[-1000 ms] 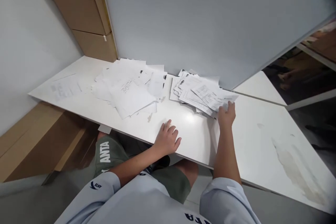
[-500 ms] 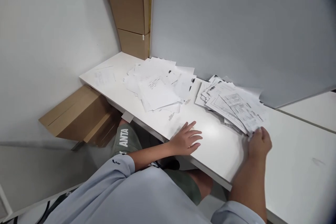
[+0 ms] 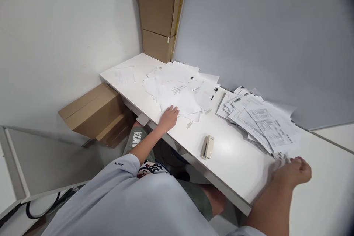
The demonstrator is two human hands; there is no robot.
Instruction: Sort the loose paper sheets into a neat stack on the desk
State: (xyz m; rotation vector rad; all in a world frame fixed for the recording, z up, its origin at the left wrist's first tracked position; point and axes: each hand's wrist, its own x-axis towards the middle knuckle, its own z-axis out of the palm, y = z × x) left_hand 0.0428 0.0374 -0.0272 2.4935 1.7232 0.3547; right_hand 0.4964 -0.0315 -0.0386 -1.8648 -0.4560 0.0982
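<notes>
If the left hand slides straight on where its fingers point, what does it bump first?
The handwritten white sheet; the left hand looks right at its edge, though depth is unclear.

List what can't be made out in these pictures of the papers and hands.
All from the head view:
- Right hand: motion blur hides whether it grips any sheets.
- Near corner of the right pile: the hand and blur hide the sheets there.
- Print on the right pile: too small to read.
- Handwriting on the left pile's top sheet: too small to read.
- Paper under the left hand: hidden by the hand.
</notes>
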